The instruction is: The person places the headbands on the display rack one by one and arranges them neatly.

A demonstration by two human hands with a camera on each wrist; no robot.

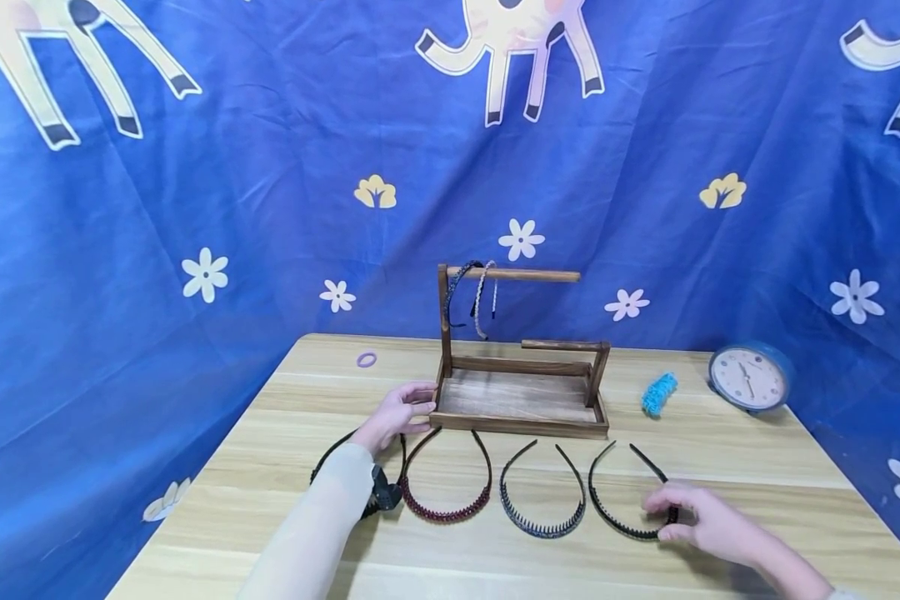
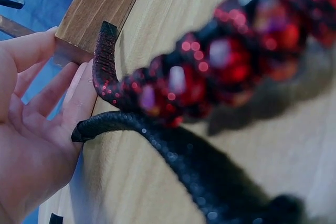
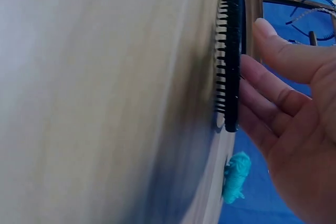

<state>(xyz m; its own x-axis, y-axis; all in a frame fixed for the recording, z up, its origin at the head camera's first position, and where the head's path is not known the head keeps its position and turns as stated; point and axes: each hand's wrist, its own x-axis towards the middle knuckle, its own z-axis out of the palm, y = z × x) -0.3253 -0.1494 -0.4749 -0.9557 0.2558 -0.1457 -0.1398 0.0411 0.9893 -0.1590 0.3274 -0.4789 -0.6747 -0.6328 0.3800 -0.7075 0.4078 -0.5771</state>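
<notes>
My left hand (image 1: 399,413) is at the left end of a dark wooden rack (image 1: 521,427), its fingertips right at the tray's corner. Under that wrist lies a black headband (image 1: 321,461), partly hidden by the arm. Beside it are a red beaded headband (image 1: 446,517) and a grey-blue toothed headband (image 1: 543,530). My right hand (image 1: 701,521) reaches over the right side of a black toothed headband (image 1: 618,525); thumb and fingers are apart, fingertips close to the band (image 3: 233,61). Two headbands, one dark blue (image 1: 454,287) and one pale braided (image 1: 482,296), hang on the rack's upper bar.
A purple ring (image 1: 367,359) lies at the back left of the table (image 1: 270,433). Right of the rack are a fuzzy blue bundle (image 1: 658,393) and a round blue clock (image 1: 748,377). A lower wooden bar (image 1: 562,345) juts over the tray. Blue patterned cloth (image 1: 285,167) hangs behind.
</notes>
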